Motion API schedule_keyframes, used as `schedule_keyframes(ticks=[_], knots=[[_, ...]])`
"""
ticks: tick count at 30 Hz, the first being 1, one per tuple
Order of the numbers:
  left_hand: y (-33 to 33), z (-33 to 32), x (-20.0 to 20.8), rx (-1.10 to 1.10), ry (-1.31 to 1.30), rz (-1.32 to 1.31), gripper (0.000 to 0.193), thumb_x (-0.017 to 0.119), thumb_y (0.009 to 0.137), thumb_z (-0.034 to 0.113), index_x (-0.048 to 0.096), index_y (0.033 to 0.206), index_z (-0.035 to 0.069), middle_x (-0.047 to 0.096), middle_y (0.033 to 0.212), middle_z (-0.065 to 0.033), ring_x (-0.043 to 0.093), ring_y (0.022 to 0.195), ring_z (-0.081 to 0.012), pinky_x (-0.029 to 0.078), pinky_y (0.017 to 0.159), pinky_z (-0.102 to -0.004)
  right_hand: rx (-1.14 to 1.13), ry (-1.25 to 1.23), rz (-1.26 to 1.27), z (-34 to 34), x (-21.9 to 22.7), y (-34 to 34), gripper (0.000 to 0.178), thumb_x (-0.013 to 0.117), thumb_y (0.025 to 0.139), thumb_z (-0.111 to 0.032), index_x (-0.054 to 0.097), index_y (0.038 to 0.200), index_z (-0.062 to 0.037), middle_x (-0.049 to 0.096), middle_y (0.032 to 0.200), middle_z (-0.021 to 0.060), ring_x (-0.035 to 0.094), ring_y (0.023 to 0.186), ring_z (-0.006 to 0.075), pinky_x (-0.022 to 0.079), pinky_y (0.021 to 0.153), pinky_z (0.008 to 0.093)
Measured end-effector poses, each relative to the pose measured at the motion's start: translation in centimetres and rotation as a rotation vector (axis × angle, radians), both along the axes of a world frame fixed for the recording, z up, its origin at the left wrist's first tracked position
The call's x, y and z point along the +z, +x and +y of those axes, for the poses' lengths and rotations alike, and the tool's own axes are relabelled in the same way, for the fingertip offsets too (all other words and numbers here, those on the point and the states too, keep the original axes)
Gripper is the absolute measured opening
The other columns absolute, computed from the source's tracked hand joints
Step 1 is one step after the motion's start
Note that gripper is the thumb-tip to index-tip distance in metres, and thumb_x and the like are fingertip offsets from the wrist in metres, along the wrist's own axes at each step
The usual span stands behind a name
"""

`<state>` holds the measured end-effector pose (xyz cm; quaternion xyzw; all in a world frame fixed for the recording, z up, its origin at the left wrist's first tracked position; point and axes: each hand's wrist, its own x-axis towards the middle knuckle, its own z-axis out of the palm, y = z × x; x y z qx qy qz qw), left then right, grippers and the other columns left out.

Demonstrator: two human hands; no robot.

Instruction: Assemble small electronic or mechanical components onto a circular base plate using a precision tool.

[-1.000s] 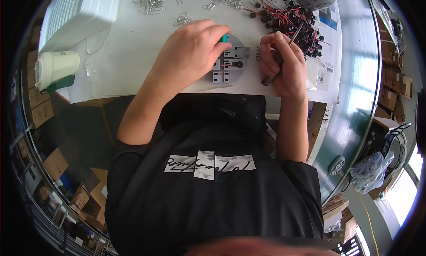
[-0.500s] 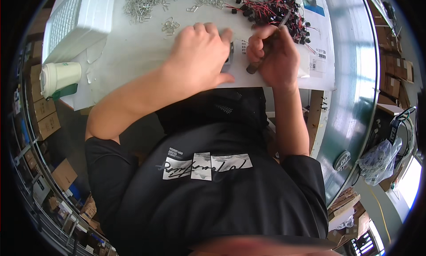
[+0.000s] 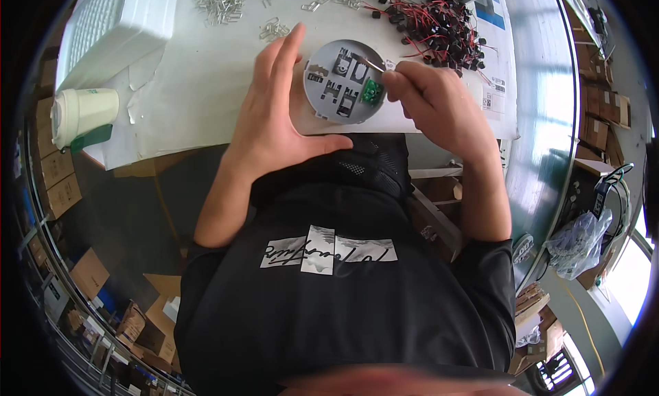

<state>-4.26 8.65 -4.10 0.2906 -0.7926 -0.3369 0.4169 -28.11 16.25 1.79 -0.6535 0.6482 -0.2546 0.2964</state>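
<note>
Round housing (image 3: 324, 55): matt plastic; tool shaft (image 3: 369, 63): shiny metal; shirt (image 3: 343, 320): smooth cloth.

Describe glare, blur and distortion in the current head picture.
Head view: the window burns white; head view: the shelf rail at left bows; head view: the round grey plate looks fairly sharp, while a reddish patch along the bottom edge is blurred.
</note>
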Motion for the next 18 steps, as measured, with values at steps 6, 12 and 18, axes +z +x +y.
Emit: schedule_keyframes(ticks=[6, 12, 18], knots=[[0.8, -2.3, -1.0, -0.173, 0.056, -0.186, 0.109, 0.103, 0.059, 0.035, 0.054, 0.152, 0.005, 0.071, 0.104, -0.0129, 0.066, 0.096, -0.0286, 0.056, 0.089, -0.0418, 0.108, 0.144, 0.240, -1.0, 0.0, 1.8, 0.037, 0.060, 0.107, -0.027, 0.066, 0.085, 0.0024, 0.060, 0.068, 0.0230, 0.060, 0.067, 0.0442, 0.046, 0.060, 0.0492], [0.5, -2.0, -1.4, -0.142, 0.029, -0.139, 0.103, 0.101, 0.060, 0.037, 0.060, 0.147, 0.003, 0.072, 0.095, -0.0112, 0.067, 0.086, -0.0274, 0.056, 0.083, -0.0405, 0.095, 0.215, 0.250, -1.2, -0.2, 2.6, 0.036, 0.061, 0.107, -0.025, 0.066, 0.084, 0.0026, 0.063, 0.072, 0.0252, 0.060, 0.072, 0.0484, 0.045, 0.062, 0.0516], [0.5, -1.9, -1.6, -0.128, 0.043, -0.146, 0.105, 0.104, 0.056, 0.026, 0.060, 0.149, 0.005, 0.072, 0.095, -0.0095, 0.066, 0.089, -0.0238, 0.057, 0.083, -0.0379, 0.119, 0.251, 0.244, -1.7, -0.1, 2.5, 0.036, 0.061, 0.107, -0.025, 0.067, 0.084, 0.0022, 0.065, 0.071, 0.0229, 0.063, 0.071, 0.0460, 0.047, 0.062, 0.0503]])
